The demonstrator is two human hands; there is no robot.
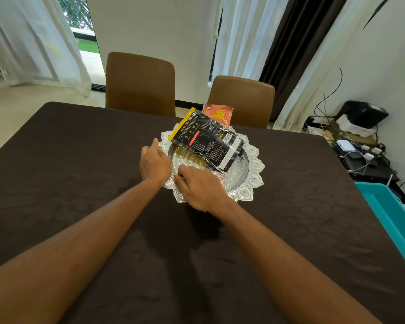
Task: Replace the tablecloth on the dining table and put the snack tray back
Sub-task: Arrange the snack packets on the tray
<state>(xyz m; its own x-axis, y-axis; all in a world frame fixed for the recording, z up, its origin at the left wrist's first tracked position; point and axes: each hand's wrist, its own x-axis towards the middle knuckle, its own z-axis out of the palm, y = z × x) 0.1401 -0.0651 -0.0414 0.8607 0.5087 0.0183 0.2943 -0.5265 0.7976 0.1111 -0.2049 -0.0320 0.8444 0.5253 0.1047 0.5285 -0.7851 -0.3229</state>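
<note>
**Tray (255,166) being set on the brown cloth (80,183)**

The left hand (154,163) is gripping the tray's left rim with curled fingers. The right hand (201,188) is holding the near rim. The tray is sitting on the cloth toward the table's far side, carrying a black packet (208,141) and an orange packet (218,114). Moving it level and slowly should avoid wrinkling the cloth or spilling the packets.

Orange packet (218,114) half behind black pouch (206,139)

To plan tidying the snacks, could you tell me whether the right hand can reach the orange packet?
Probably, but not directly: the right hand holds the near rim of the silver tray, and the propped black packet lies between it and the orange packet behind.
</note>
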